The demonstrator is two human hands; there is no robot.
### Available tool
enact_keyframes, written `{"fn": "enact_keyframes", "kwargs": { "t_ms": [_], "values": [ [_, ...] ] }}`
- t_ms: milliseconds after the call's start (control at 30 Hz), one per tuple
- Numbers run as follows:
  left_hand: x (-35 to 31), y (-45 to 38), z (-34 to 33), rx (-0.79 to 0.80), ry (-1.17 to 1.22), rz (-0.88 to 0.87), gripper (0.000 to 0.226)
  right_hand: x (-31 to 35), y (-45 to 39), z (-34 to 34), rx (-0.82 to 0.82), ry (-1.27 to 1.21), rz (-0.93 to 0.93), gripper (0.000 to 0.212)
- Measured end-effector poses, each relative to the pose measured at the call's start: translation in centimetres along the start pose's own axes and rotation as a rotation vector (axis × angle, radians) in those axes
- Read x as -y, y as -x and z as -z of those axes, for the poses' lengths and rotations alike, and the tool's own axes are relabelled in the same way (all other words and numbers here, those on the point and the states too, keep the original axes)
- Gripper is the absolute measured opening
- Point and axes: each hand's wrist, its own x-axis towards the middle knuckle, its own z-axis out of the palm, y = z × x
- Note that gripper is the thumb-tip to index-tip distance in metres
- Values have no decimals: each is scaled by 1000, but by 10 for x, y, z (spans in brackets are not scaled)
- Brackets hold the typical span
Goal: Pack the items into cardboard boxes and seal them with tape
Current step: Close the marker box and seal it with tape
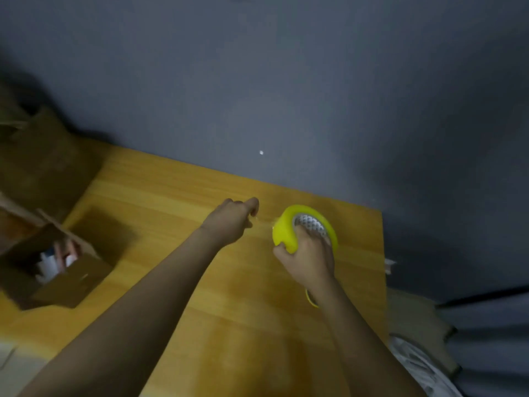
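Observation:
A yellow tape roll (286,227) is held above the wooden table (171,202). My right hand (309,256) grips it, fingers curled into its patterned core. A short clear strip (263,222) stretches from the roll to the left, and my left hand (232,222) pinches its free end. An open cardboard box (83,279) stands at the table's left, its flaps up, with several blurred white and pink items (57,259) inside.
More cardboard (48,161) is stacked at the far left against the grey wall (286,96). The table's right edge runs near x 1340. A thin yellow ring (310,300) shows under my right wrist. A patterned white object (420,368) lies below right.

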Motion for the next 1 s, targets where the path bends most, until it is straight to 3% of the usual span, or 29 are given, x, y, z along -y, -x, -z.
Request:
{"fn": "enact_keyframes", "kwargs": {
  "t_ms": [267,433,533,633,733,800,1000],
  "values": [
    [96,86,29,65,-216,40,26,101,21,-18,189,83,147,46],
    [163,136,41,117,-159,54,22,178,44,-44,193,80,126,43],
    [203,166,49,119,-39,58,26,224,60,-61,189,51,104,33],
    [238,197,53,77,266,49,32,256,72,-77,209,0,73,33],
    [262,217,59,35,632,120,47,274,80,-85,255,-107,11,64],
    [274,220,62,30,672,120,54,282,84,-91,281,-160,-17,75],
    [295,200,77,185,583,92,71,294,59,-114,144,-10,-30,57]
  ]
}}
